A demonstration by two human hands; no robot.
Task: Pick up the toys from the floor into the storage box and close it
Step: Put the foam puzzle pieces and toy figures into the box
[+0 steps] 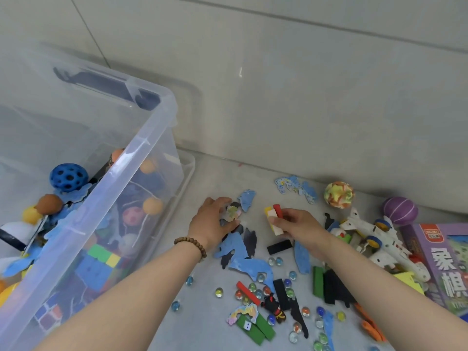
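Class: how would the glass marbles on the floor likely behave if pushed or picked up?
The marbles look round, so a push would probably send them rolling over the smooth floor. Glossy and small, they may slip from a pinch. They seem hard, likely rigid when gripped.

storage box [141, 148]: clear | holed ball [68, 177] inside storage box: blue, black pits | puzzle pieces [253, 264] right of it: blue | blocks [274, 220] farther right: yellow, white, red | knobbly ball [338, 194]: yellow-green, orange streaks | striped ball [400, 211] farthest right: purple, pale lines
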